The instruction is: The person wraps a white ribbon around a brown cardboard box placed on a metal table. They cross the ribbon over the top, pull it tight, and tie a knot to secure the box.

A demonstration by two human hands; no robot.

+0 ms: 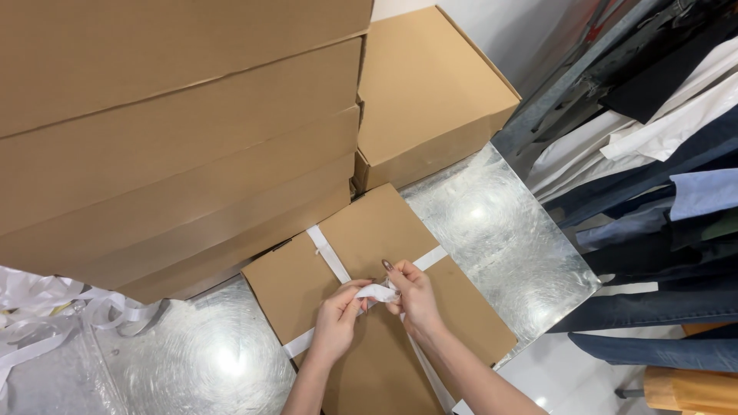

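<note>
A flat brown cardboard box [384,230] lies on a shiny metal table [500,230], crossed by a white ribbon [327,250] running both ways over its lid. My left hand [337,319] and my right hand [413,296] meet over the middle of the lid. Both pinch the white ribbon where the strands cross, holding a small loop of it between the fingers.
A tall stack of brown cardboard boxes [169,138] fills the left and back. Another box [430,92] sits behind. Loose white ribbon [54,315] lies at the left edge. Clothes [661,177] hang on a rack at the right.
</note>
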